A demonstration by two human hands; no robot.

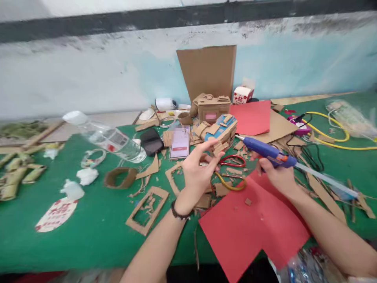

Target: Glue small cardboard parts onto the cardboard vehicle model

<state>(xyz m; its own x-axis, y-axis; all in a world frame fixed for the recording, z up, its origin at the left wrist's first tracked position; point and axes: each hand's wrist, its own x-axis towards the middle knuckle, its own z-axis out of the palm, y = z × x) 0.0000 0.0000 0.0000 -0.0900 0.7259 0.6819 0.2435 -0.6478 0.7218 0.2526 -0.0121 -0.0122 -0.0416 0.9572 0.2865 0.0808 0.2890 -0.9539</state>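
Observation:
My right hand [275,175] is wrapped round the grip of a blue hot glue gun [262,149], its nozzle pointing left and a long pale glue stick [326,179] jutting from its back. My left hand [200,163] is raised before the nozzle with thumb and fingers curled into a pinch; whatever they hold is too small to make out. Just behind its fingertips lies a stack of cardboard pieces with blue patches [225,127]. Beside that hand are red-handled scissors [232,161] and a yellow-handled tool [232,186]. Red paper [250,224] lies below both hands.
A clear plastic bottle [108,137] leans at left, near a cardboard ring [120,178] and cardboard frame [147,210]. Behind are a phone [180,142], a cardboard box model [213,109] and more red paper [250,118]. A yellow cable [335,146] loops at right.

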